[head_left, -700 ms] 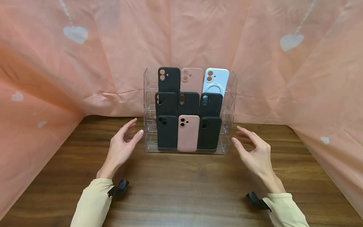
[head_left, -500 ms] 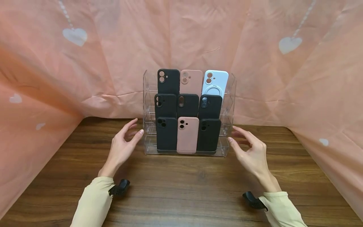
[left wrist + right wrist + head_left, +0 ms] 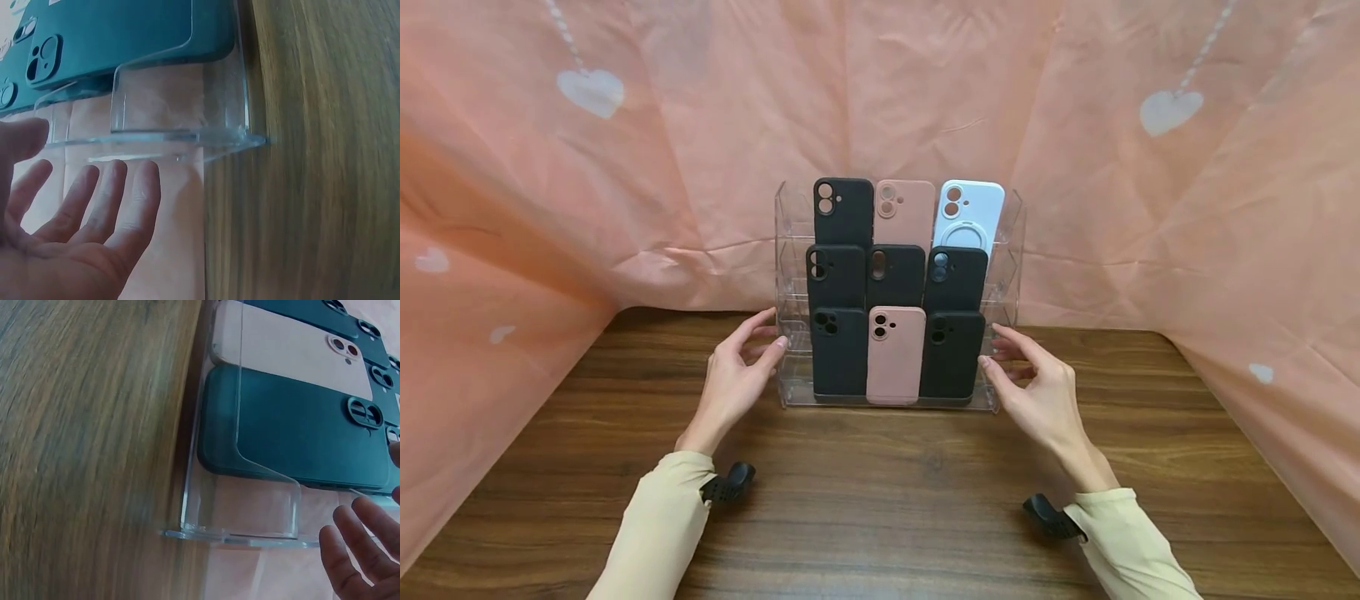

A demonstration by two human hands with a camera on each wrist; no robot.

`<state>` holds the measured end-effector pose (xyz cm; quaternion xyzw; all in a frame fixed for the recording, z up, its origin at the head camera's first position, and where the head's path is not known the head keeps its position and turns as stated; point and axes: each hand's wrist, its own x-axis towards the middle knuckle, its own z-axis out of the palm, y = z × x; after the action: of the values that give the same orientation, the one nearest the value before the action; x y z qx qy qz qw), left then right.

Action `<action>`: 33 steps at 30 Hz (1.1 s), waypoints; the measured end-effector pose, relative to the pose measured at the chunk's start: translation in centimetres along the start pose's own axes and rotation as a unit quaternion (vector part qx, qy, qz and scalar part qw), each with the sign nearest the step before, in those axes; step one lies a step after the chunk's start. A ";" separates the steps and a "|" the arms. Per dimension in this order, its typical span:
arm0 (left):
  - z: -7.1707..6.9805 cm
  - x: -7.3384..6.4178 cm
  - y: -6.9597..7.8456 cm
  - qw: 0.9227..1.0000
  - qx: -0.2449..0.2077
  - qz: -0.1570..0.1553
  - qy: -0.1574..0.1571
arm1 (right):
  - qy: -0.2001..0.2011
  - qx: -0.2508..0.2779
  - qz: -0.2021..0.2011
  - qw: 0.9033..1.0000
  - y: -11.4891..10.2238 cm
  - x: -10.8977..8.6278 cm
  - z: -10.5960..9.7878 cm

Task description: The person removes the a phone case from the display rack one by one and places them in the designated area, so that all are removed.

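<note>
A clear tiered acrylic rack (image 3: 796, 390) stands on the table, holding three rows of phone cases. Its front row has a black phone case (image 3: 839, 354), a pink phone case (image 3: 896, 358) and another black phone case (image 3: 953, 358). Black ones fill the middle row; black, pink and white (image 3: 967, 208) ones lean at the top. My left hand (image 3: 733, 379) is at the rack's left side, thumb tip overlapping the clear panel. In the left wrist view, its fingers (image 3: 142, 194) lie extended just outside that panel. At the right side, my right hand (image 3: 1037, 392) has its fingers (image 3: 340, 559) loosely spread by the panel.
Brown wood-grain table (image 3: 880, 500) runs under the rack and both arms. A pink cloth (image 3: 715, 167) with white hearts hangs behind and along both sides. Black wrist straps (image 3: 726, 483) sit at the cuffs of the pale sleeves (image 3: 651, 533).
Both hands have moved inward to the rack's sides, the right one farther, going left. The rack and its phone cases keep their places.
</note>
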<state>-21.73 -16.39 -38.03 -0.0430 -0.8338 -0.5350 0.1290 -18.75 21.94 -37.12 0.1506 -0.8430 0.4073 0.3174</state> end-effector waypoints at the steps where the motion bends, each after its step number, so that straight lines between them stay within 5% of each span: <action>1: 0.1 0.1 0.1 1.000 0.004 -0.001 0.003 | -0.005 -0.001 0.005 1.000 0.0 0.0 0.2; 6: 0.3 0.4 0.3 0.999 0.024 -0.001 0.024 | -0.017 -0.012 0.016 1.000 -0.2 0.2 1.0; 18: 0.1 0.7 0.8 0.994 -0.077 0.049 0.065 | -0.023 -0.020 0.013 0.999 -0.5 1.2 1.6; 33: 0.6 0.3 0.5 0.994 -0.092 0.029 0.048 | -0.025 -0.045 0.011 0.999 -1.0 1.5 2.2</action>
<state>-21.99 -15.65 -37.71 -0.0534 -0.7726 -0.6066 0.1799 -20.30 19.56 -36.54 0.1367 -0.8697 0.3688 0.2983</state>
